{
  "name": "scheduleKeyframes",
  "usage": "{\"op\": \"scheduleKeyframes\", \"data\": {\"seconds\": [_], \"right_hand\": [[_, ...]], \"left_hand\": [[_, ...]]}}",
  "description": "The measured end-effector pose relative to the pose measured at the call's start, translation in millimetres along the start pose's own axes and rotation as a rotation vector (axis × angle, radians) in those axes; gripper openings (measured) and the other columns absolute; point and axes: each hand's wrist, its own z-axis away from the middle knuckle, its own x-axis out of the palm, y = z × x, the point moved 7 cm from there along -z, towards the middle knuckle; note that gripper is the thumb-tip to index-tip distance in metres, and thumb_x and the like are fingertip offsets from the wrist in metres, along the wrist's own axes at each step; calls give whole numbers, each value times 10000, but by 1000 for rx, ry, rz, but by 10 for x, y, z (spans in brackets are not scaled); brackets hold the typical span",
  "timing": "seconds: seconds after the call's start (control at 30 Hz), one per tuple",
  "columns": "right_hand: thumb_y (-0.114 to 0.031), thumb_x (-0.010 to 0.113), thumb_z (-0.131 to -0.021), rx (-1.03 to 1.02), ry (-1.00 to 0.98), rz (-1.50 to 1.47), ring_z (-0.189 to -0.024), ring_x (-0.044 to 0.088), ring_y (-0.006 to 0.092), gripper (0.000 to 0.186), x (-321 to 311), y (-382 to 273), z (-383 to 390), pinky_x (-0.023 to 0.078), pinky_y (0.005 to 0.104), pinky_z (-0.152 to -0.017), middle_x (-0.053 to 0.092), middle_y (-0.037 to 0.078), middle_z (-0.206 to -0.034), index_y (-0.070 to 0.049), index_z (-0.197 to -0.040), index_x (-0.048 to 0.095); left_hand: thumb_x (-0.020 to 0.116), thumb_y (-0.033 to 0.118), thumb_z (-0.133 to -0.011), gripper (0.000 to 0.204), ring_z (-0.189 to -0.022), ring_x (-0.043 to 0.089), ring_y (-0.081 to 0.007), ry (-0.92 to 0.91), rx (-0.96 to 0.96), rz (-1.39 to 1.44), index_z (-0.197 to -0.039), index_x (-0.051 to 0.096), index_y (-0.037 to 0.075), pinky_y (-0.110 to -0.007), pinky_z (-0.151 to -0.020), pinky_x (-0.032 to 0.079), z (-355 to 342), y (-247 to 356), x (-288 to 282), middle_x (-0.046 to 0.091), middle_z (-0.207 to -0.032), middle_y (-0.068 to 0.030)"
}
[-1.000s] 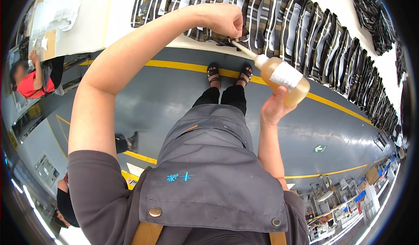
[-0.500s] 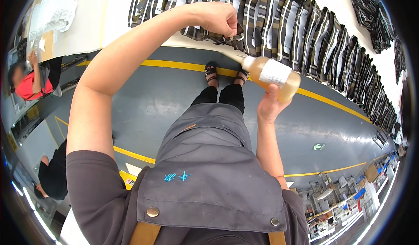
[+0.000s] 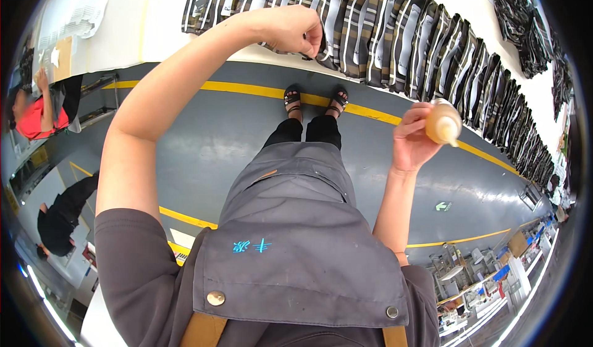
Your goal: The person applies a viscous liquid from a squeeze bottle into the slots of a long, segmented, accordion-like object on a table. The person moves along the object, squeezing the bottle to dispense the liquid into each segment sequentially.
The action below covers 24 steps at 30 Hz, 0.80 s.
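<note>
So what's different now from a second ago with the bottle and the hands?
The right hand moved right, away from the left hand, and turned the bottle: its nozzle pointed at the plaid cloth before, and now points away from it. The left hand shifted slightly left along the cloth's edge. The right hand still holds the bottle; the cloth row looks much the same.

Left arm (image 3: 162, 103) bent, left fingers (image 3: 314, 36) pinched; right forearm (image 3: 395, 206) forward, right fingers (image 3: 418, 113) curled.

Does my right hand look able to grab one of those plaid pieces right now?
Probably not easily: the right hand is occupied by the bottle, though the plaid pieces lie close by.
</note>
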Motion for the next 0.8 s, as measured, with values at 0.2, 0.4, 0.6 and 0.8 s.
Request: {"op": "scheduleKeyframes", "data": {"seconds": [0.2, 0.4, 0.6, 0.8], "right_hand": [[-364, 617, -830, -624, 125, 1059, -1080, 535, 234, 554, 602, -642, -179, 495, 352, -906, 519, 113, -1188, -43, -1234, 413], [-341, 619, -836, -600, 41, 1368, -1060, 550, 220, 544, 910, -779, -877, 501, 345, -886, 525, 99, -1179, -51, -1245, 408], [-310, 672, -804, -548, 18, 1449, -992, 571, 170, 500, 884, -830, -1580, 524, 286, -823, 552, 66, -1098, -53, -1179, 464], [-326, 680, -795, -493, 75, 1444, -952, 579, 148, 489, 830, -791, -1888, 526, 247, -778, 554, 57, -1067, -45, -1143, 483]], "left_hand": [[615, 78, -722, 67, -830, 608, -277, 115, -132, -87, -757, 673, 76, -387, -754, 469, 602, -180, 166, 652, -784, -104], [590, 143, -772, 123, -706, 625, -296, 255, -141, 301, -800, 675, 59, -372, -661, 491, 681, 27, 1139, 649, -730, -117], [595, 168, -815, 154, -546, 575, -193, 477, -290, 736, -837, 669, 34, -289, -539, 439, 93, 595, 1734, 623, -645, -107], [572, 135, -830, 159, -555, 557, -160, 646, -333, 830, -839, 656, 0, -281, -531, 427, -285, 842, 1721, 632, -714, -110]]}}
